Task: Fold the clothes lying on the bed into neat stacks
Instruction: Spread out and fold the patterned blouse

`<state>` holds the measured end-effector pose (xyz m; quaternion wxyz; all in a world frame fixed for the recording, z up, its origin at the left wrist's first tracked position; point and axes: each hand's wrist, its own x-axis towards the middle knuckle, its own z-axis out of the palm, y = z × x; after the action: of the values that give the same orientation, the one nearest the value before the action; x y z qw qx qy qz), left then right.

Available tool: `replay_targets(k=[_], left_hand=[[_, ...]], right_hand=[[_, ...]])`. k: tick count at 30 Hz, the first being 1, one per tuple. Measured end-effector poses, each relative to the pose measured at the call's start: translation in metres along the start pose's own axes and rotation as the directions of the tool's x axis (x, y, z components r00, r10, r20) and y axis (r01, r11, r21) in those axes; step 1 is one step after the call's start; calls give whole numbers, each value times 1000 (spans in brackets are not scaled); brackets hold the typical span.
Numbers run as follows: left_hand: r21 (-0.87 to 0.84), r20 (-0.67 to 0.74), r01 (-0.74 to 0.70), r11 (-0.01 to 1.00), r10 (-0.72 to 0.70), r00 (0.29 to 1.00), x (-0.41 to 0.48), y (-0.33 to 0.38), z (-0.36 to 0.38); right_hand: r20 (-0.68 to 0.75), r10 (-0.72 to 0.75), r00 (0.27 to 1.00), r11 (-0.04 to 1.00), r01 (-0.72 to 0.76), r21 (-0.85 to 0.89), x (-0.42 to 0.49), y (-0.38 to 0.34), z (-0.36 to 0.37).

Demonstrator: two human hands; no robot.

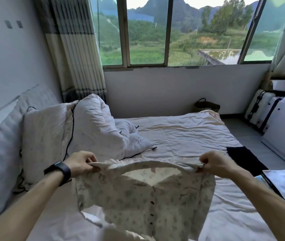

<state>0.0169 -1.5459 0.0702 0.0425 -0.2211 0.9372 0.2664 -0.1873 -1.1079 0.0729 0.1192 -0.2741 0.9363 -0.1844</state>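
Both arms reach forward, bare as far as the frame shows. The left arm [21, 211] enters from 8 o'clock and angles up toward 1 o'clock, with a dark watch [59, 172] strapped round its wrist. The right arm [263, 200] enters from 4 o'clock and angles toward 11 o'clock. The left hand [81, 162] lies at about 8 o'clock from the view's middle and the right hand [215, 162] at about 4 o'clock. They are level with each other and well apart. Each hand shows its back to the camera, fingers curled, pinching a top corner of the floral blouse [138, 202].
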Motion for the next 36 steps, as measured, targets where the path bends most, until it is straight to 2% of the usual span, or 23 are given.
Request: replay_targets(k=[3,6,8,10,12,14,16,17,19,22,25,27,29,33,35,36], left_hand=[[-152,-164,-54,987,28,986,-22,17,-9],[-99,-242,-114,989,88,966,-41,21,-14],[-57,-329,-101,993,77,941,-57,25,-11],[-107,-428,-81,991,28,903,-75,33,-2],[-180,-475,-68,981,-26,880,-89,39,10],[-174,-487,-83,981,-12,873,-100,43,22],[-137,-488,-88,987,10,873,-111,47,30],[-133,-470,-96,986,22,882,-116,51,33],[-178,-376,-113,978,39,926,-125,54,39],[-328,-256,-59,943,-29,966,-135,52,43],[-417,-255,-25,909,-91,963,-143,57,50],[-504,-233,-2,864,-134,963,-150,66,59],[-567,-230,21,824,-182,956,-158,67,70],[-492,-295,18,871,-187,937,-178,48,97],[-374,-344,26,927,-165,925,-191,31,113],[-254,-373,46,966,-142,917,-195,23,121]], right_hand=[[-56,16,998,982,-5,189,-10,14,-5],[-34,31,999,964,-22,264,-24,22,-16],[48,-17,999,946,0,325,-40,26,-25],[115,-61,992,948,21,317,-57,31,-30],[121,-97,988,979,72,191,-70,38,-28],[54,-114,992,983,105,154,-81,42,-22],[-83,-89,993,964,107,242,-89,46,-17],[-149,-69,986,956,108,273,-94,47,-16],[-177,-51,983,948,104,302,-103,51,-13],[-119,-17,993,940,56,336,-114,63,-11],[-122,-4,993,929,49,366,-123,74,-8],[-99,-46,994,892,86,444,-129,78,-5],[4,-66,998,845,54,532,-140,80,-4],[182,-3,983,820,-102,563,-161,93,16],[244,35,969,785,-178,593,-168,97,31],[246,49,968,782,-191,594,-170,98,38]])
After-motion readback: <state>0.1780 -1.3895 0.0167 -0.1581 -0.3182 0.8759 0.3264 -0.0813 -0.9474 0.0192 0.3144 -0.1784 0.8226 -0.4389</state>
